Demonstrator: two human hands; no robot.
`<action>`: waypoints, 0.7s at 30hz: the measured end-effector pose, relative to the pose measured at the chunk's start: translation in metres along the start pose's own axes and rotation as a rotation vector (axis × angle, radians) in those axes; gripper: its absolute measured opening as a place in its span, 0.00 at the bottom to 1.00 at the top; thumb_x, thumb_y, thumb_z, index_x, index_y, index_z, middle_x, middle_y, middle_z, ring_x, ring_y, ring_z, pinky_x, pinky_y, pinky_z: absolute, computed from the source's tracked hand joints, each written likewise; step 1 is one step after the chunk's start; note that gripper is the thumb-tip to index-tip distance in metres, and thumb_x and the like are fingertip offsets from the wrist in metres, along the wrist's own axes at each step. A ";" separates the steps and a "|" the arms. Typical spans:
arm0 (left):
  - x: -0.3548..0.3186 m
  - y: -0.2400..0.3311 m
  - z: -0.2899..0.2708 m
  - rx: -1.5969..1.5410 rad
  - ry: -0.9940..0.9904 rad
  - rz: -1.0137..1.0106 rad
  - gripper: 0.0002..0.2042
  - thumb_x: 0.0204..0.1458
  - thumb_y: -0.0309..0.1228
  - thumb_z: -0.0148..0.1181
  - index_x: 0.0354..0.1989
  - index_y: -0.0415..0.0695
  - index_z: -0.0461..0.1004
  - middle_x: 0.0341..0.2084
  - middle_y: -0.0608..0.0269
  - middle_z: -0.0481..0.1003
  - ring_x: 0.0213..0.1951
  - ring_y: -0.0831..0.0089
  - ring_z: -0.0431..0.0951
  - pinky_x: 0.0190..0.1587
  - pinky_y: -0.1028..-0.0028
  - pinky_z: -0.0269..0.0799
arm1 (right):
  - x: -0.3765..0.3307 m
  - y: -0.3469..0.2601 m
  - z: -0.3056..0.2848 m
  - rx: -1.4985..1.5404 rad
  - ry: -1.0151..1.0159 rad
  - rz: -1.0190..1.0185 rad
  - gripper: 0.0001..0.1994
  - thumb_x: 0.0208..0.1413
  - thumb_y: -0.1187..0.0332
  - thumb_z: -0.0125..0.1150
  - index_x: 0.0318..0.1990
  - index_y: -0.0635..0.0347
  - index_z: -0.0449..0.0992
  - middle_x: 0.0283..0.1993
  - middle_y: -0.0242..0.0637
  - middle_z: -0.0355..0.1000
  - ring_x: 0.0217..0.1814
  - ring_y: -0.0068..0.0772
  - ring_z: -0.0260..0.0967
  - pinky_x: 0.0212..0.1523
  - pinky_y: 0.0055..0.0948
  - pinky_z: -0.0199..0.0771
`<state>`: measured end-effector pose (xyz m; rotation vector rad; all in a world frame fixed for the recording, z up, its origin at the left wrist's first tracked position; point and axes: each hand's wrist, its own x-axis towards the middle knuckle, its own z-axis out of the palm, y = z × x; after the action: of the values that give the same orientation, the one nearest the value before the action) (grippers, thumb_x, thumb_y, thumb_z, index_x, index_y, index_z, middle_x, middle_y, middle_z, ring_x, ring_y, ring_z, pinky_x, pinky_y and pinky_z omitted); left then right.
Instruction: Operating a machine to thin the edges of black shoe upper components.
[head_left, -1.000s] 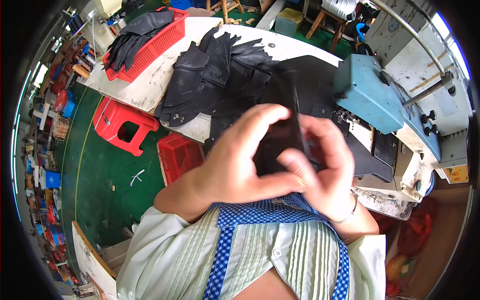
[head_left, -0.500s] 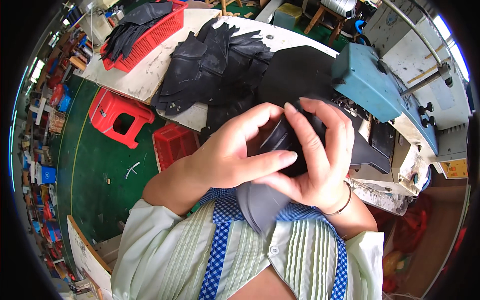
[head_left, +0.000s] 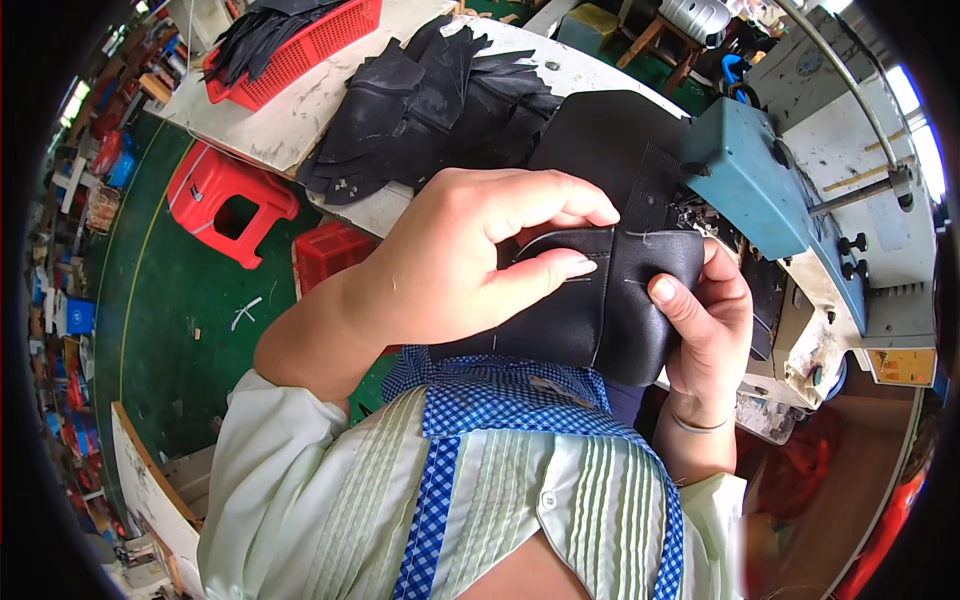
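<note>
A black leather piece (head_left: pixel 645 310), with a stitched seam running down its middle, is held up in front of my chest by both hands. My left hand (head_left: pixel 450 250) pinches its upper edge near the seam, thumb and index finger close together. At the right side my right hand (head_left: pixel 712 325) grips the edge, thumb on the near face and fingers behind. Short pale threads stick out beside the seam. Beyond the hands, a flat black panel (head_left: pixel 600 130) lies against the blue-grey head of a sewing machine (head_left: pixel 745 175).
A loose heap of black leather pieces (head_left: pixel 400 120) covers part of the white table (head_left: pixel 290 130). A red basket (head_left: pixel 300 65) of black strips stands at the far left. On the green floor are a red stool (head_left: pixel 215 200) and another red basket (head_left: pixel 325 255).
The leather piece was folded between both hands and is now opened out with its seam facing me. My right hand has moved to the right and lower, onto the piece's edge.
</note>
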<state>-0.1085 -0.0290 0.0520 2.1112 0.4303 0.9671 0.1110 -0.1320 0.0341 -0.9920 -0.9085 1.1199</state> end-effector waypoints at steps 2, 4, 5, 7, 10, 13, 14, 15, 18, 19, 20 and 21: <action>0.002 0.004 -0.003 0.132 0.015 0.105 0.18 0.47 0.20 0.73 0.48 0.35 0.80 0.40 0.53 0.82 0.41 0.64 0.85 0.44 0.71 0.79 | -0.001 0.001 0.002 0.025 0.003 0.038 0.11 0.55 0.77 0.74 0.44 0.64 0.79 0.41 0.34 0.82 0.41 0.20 0.76 0.48 0.22 0.76; 0.001 0.005 -0.004 0.159 0.017 0.111 0.19 0.45 0.22 0.75 0.47 0.35 0.80 0.39 0.53 0.82 0.40 0.62 0.85 0.44 0.70 0.79 | -0.004 0.001 0.004 0.062 0.003 0.087 0.10 0.57 0.77 0.72 0.45 0.63 0.78 0.42 0.35 0.81 0.43 0.21 0.76 0.50 0.23 0.76; 0.002 0.007 -0.006 0.150 -0.018 0.099 0.19 0.45 0.23 0.76 0.47 0.35 0.80 0.38 0.53 0.82 0.40 0.62 0.85 0.43 0.70 0.80 | -0.006 0.001 0.005 0.060 0.005 0.091 0.10 0.57 0.77 0.72 0.45 0.63 0.78 0.42 0.35 0.81 0.43 0.21 0.76 0.50 0.23 0.76; 0.005 0.007 -0.014 0.087 -0.093 0.062 0.18 0.44 0.23 0.76 0.45 0.36 0.81 0.36 0.55 0.83 0.38 0.64 0.86 0.41 0.71 0.80 | -0.010 0.002 0.007 0.094 -0.039 0.090 0.12 0.57 0.77 0.72 0.46 0.64 0.77 0.44 0.35 0.81 0.45 0.22 0.76 0.52 0.24 0.75; 0.003 0.007 -0.018 -0.069 -0.191 0.010 0.15 0.47 0.20 0.75 0.44 0.35 0.82 0.35 0.57 0.84 0.37 0.70 0.86 0.42 0.75 0.80 | -0.010 0.003 0.013 -0.403 -0.048 -0.247 0.20 0.53 0.75 0.76 0.51 0.67 0.75 0.50 0.41 0.78 0.49 0.29 0.76 0.56 0.28 0.74; -0.004 -0.001 -0.008 -0.363 -0.188 -0.196 0.12 0.49 0.18 0.74 0.42 0.34 0.81 0.35 0.57 0.84 0.38 0.75 0.85 0.42 0.76 0.80 | -0.002 -0.017 0.014 -0.894 -0.219 -0.594 0.25 0.48 0.74 0.78 0.54 0.69 0.75 0.47 0.46 0.78 0.46 0.41 0.77 0.51 0.32 0.76; -0.005 -0.002 -0.007 -0.367 -0.195 -0.195 0.12 0.49 0.18 0.74 0.42 0.34 0.81 0.35 0.57 0.84 0.38 0.75 0.85 0.42 0.76 0.80 | 0.004 -0.022 0.015 -0.963 -0.326 -0.699 0.21 0.47 0.74 0.77 0.49 0.68 0.78 0.43 0.46 0.78 0.42 0.45 0.77 0.44 0.35 0.77; -0.006 -0.002 -0.007 -0.500 -0.202 -0.293 0.11 0.50 0.18 0.73 0.42 0.34 0.81 0.35 0.58 0.84 0.39 0.76 0.85 0.42 0.76 0.80 | 0.003 -0.023 0.019 -0.970 -0.339 -0.688 0.16 0.47 0.76 0.75 0.45 0.67 0.80 0.39 0.44 0.78 0.38 0.44 0.76 0.39 0.35 0.76; -0.008 -0.003 -0.004 -0.665 -0.213 -0.410 0.10 0.51 0.17 0.72 0.41 0.33 0.81 0.35 0.58 0.84 0.39 0.77 0.84 0.43 0.77 0.80 | 0.003 -0.020 0.017 -0.960 -0.353 -0.692 0.15 0.47 0.77 0.75 0.43 0.67 0.80 0.37 0.43 0.78 0.35 0.43 0.75 0.36 0.35 0.75; -0.010 -0.003 -0.003 -0.698 -0.219 -0.430 0.10 0.51 0.17 0.72 0.41 0.33 0.80 0.35 0.58 0.83 0.39 0.76 0.84 0.43 0.77 0.80 | 0.001 -0.019 0.018 -0.964 -0.350 -0.690 0.15 0.47 0.77 0.75 0.43 0.67 0.80 0.37 0.43 0.78 0.35 0.43 0.75 0.36 0.35 0.75; -0.012 -0.001 -0.002 -0.700 -0.221 -0.427 0.10 0.51 0.17 0.72 0.41 0.33 0.80 0.35 0.58 0.83 0.39 0.76 0.84 0.43 0.77 0.80 | -0.001 -0.018 0.019 -0.970 -0.352 -0.695 0.14 0.47 0.78 0.74 0.43 0.66 0.80 0.36 0.42 0.77 0.34 0.43 0.74 0.35 0.35 0.75; -0.015 0.001 -0.001 -0.691 -0.218 -0.424 0.10 0.51 0.17 0.72 0.41 0.33 0.80 0.34 0.57 0.83 0.38 0.77 0.84 0.42 0.77 0.80 | -0.003 -0.018 0.019 -0.975 -0.353 -0.701 0.13 0.48 0.78 0.74 0.42 0.66 0.80 0.35 0.41 0.77 0.33 0.42 0.74 0.35 0.35 0.75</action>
<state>-0.1190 -0.0377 0.0457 1.3993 0.3467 0.5235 0.0973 -0.1344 0.0567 -1.0878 -1.9983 0.1954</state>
